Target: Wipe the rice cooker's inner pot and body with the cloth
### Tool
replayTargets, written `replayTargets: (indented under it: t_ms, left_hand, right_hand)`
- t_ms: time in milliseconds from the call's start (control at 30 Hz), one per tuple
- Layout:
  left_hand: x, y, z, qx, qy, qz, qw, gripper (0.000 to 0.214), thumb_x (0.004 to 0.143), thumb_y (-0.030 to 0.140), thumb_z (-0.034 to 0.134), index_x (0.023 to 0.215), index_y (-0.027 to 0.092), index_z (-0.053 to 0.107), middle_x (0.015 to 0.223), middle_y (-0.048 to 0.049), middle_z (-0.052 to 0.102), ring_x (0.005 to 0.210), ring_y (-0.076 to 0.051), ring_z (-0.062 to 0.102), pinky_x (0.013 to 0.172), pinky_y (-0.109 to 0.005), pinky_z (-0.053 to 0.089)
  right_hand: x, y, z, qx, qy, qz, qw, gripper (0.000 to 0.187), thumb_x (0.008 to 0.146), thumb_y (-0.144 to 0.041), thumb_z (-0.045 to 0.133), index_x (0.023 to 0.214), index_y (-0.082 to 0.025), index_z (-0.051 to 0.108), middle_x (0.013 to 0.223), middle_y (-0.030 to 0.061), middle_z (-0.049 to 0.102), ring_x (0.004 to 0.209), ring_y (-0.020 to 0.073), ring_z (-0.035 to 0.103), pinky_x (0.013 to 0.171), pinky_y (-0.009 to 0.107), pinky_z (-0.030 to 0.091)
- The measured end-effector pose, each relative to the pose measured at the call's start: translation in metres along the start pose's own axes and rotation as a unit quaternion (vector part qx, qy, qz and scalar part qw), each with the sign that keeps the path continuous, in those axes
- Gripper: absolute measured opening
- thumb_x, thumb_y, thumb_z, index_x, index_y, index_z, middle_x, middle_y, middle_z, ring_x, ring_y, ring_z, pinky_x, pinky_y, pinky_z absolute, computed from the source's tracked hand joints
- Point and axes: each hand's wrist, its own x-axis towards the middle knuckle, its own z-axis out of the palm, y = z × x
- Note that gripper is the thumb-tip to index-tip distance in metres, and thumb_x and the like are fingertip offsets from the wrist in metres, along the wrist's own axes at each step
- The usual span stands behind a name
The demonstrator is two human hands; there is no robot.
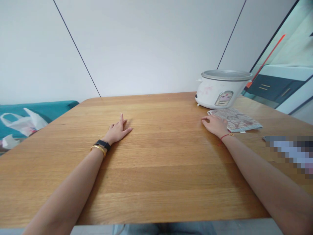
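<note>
My left hand (117,132) rests on the wooden table (156,160), left of the middle, fingers spread and holding nothing. A dark band and a gold bangle circle that wrist. Farther right, my right hand (216,125) lies low over the table at the left edge of a folded patterned cloth (241,119). Its fingers are loosely bent, with nothing seen in them; whether it touches the cloth I cannot tell. Just behind the cloth stands a white rice cooker (210,93) without a lid on top, its inside hidden from this low angle.
A blurred-out flat object (290,151) lies at the table's right side. Beyond the left edge, a white plastic bag (26,122) sits on a teal seat (56,107). A pale panelled wall (146,45) rises behind the table; dark-blue drawers (276,86) show at the far right.
</note>
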Motion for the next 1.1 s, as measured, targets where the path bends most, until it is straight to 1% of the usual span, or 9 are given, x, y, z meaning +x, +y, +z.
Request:
replayTargets:
  t_ms: [67,233,433,600,700,833,900,1000,1100]
  left_hand:
    - [0.000,-0.001,0.001,-0.018,0.006,0.004,1.000,0.104,0.097,0.066,0.047,0.170,0.011,-0.003,0.160,-0.0217,0.050,0.153,-0.036,0.042,0.125,-0.056,0.027]
    - [-0.002,0.003,-0.003,0.014,-0.015,0.011,1.000,0.077,0.099,0.064,0.041,0.162,0.021,0.042,0.168,-0.0153,0.041,0.157,-0.037,0.036,0.126,-0.061,0.021]
    - [-0.001,0.002,-0.004,-0.039,0.005,0.000,0.999,0.097,0.096,0.062,0.050,0.171,0.016,0.009,0.158,-0.0199,0.054,0.152,-0.035,0.044,0.124,-0.055,0.029]
    - [0.000,0.002,-0.003,0.008,-0.012,0.011,1.000,0.074,0.099,0.060,0.044,0.162,0.021,0.044,0.166,-0.0159,0.044,0.156,-0.035,0.037,0.127,-0.058,0.022]
    - [-0.002,0.004,-0.005,-0.018,0.021,-0.007,1.000,0.083,0.100,0.058,0.045,0.169,0.016,0.027,0.169,-0.0198,0.036,0.158,-0.035,0.033,0.128,-0.061,0.021]
    - [-0.006,0.004,-0.009,-0.021,0.135,-0.077,0.988,0.087,0.099,0.058,0.045,0.171,0.017,0.017,0.178,-0.0172,0.006,0.165,-0.037,0.004,0.127,-0.071,0.006]
    - [-0.006,0.002,-0.010,-0.039,0.138,-0.100,0.985,0.093,0.098,0.059,0.048,0.172,0.017,0.009,0.178,-0.0172,0.002,0.165,-0.038,0.002,0.126,-0.072,0.006]
    - [-0.005,-0.002,-0.008,-0.073,0.113,-0.109,0.985,0.098,0.098,0.058,0.048,0.171,0.018,-0.004,0.175,-0.0198,0.018,0.163,-0.040,0.013,0.124,-0.076,0.005]
    - [-0.004,-0.004,-0.006,-0.066,0.082,-0.097,0.990,0.096,0.099,0.058,0.049,0.172,0.023,-0.002,0.165,-0.0207,0.043,0.158,-0.043,0.030,0.118,-0.083,-0.004]
  right_hand:
    - [0.000,0.000,0.000,0.001,0.000,-0.003,1.000,0.043,0.099,-0.043,0.044,0.121,-0.029,0.078,0.140,0.0107,0.067,0.128,0.0370,0.058,0.112,0.071,0.035]
    - [0.001,0.001,0.000,0.013,0.001,-0.003,1.000,0.044,0.098,-0.044,0.044,0.121,-0.027,0.078,0.138,0.0127,0.067,0.128,0.0371,0.057,0.113,0.071,0.033]
    - [0.001,0.000,0.000,0.015,-0.004,-0.002,1.000,0.043,0.098,-0.043,0.045,0.122,-0.028,0.078,0.139,0.0126,0.066,0.129,0.0377,0.057,0.114,0.073,0.030]
    - [0.001,0.001,0.001,0.015,-0.002,-0.003,1.000,0.043,0.099,-0.043,0.045,0.121,-0.028,0.078,0.138,0.0118,0.067,0.128,0.0373,0.056,0.114,0.073,0.030]
    - [0.001,0.001,0.001,0.017,-0.001,-0.002,1.000,0.043,0.098,-0.043,0.045,0.121,-0.028,0.078,0.136,0.0121,0.067,0.128,0.0372,0.056,0.114,0.072,0.030]
    - [0.001,0.000,0.000,0.016,-0.001,0.000,1.000,0.041,0.098,-0.043,0.046,0.119,-0.029,0.078,0.137,0.0115,0.067,0.128,0.0369,0.057,0.114,0.072,0.030]
    - [0.002,0.001,0.000,0.014,-0.001,0.000,1.000,0.042,0.099,-0.043,0.046,0.120,-0.029,0.078,0.138,0.0112,0.067,0.128,0.0367,0.058,0.115,0.072,0.031]
    - [0.002,0.001,0.000,0.010,-0.002,-0.003,1.000,0.042,0.099,-0.043,0.045,0.121,-0.028,0.078,0.138,0.0117,0.067,0.128,0.0368,0.058,0.114,0.072,0.032]
    - [0.002,0.001,0.001,0.011,-0.002,-0.008,1.000,0.042,0.099,-0.043,0.045,0.121,-0.028,0.078,0.139,0.0121,0.067,0.129,0.0376,0.058,0.113,0.073,0.032]
